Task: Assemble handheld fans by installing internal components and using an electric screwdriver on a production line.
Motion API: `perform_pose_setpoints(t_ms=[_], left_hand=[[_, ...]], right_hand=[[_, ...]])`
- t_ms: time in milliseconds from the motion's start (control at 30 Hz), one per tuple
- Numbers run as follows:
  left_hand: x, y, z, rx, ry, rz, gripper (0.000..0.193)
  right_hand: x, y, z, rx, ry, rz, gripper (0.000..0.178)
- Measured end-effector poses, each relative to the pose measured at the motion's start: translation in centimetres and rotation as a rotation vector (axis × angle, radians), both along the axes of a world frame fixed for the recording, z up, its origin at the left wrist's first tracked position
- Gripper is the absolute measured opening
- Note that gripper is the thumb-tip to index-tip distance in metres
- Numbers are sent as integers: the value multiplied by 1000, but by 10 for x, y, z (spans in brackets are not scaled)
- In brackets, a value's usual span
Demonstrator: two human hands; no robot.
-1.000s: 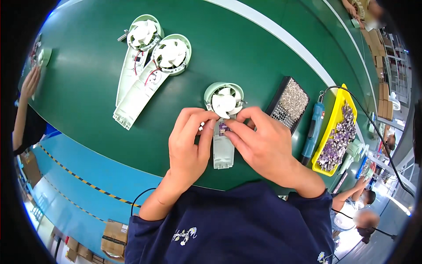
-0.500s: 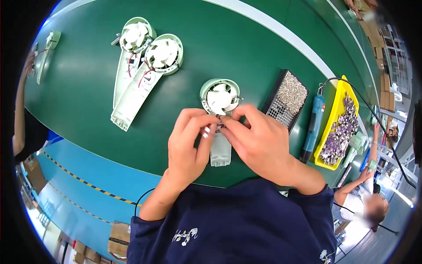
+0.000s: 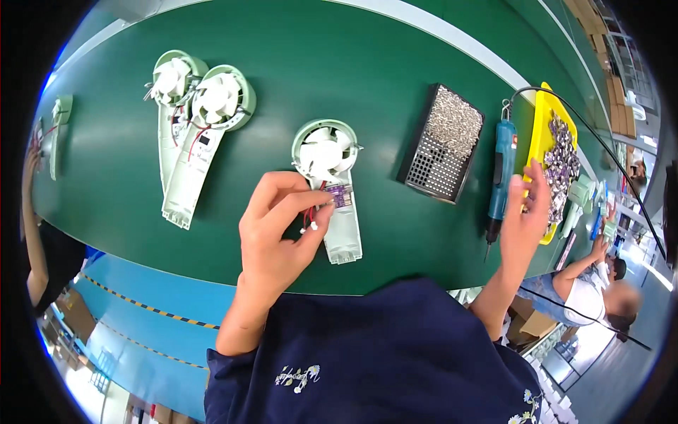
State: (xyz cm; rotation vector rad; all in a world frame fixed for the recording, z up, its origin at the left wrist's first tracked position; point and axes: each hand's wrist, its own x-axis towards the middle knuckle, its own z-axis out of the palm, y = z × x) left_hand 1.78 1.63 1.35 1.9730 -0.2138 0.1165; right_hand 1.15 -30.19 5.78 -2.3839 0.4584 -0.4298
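A pale green handheld fan housing (image 3: 344, 237) with white fan blades (image 3: 322, 151) lies in front of me, its handle pointing towards me. At the top of the handle sits a small purple circuit board (image 3: 342, 196). My left hand (image 3: 277, 230) pinches the board's left edge between thumb and fingers. Red wires (image 3: 309, 214) with small white plugs hang by those fingertips. Away to the right, my right hand (image 3: 524, 219) is raised with fingers stretched out, beside the yellow tray (image 3: 541, 134) of small purple-and-silver parts. Nothing shows in its fingers.
A blue electric screwdriver (image 3: 503, 169) lies left of the tray, its cable arching right. Further left stands a black perforated screw holder (image 3: 445, 145) full of small screws. Two more fan housings (image 3: 187, 177) lie at the left. Co-workers sit at both sides of the green table (image 3: 381, 78).
My right hand has left the fan housing and moved right to the yellow tray. My left hand stays at the circuit board. The view has shifted slightly.
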Motion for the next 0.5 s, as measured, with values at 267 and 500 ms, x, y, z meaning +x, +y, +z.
perform_pose_setpoints(t_ms=[267, 500], left_hand=[[-6, 1, -8, 17, -3, 67, 21], [-5, -6, -7, 10, -32, 96, 21]], right_hand=[[-11, -31, -29, 14, 294, 32, 46], [12, -19, 21, 1002, -135, 262, 62]])
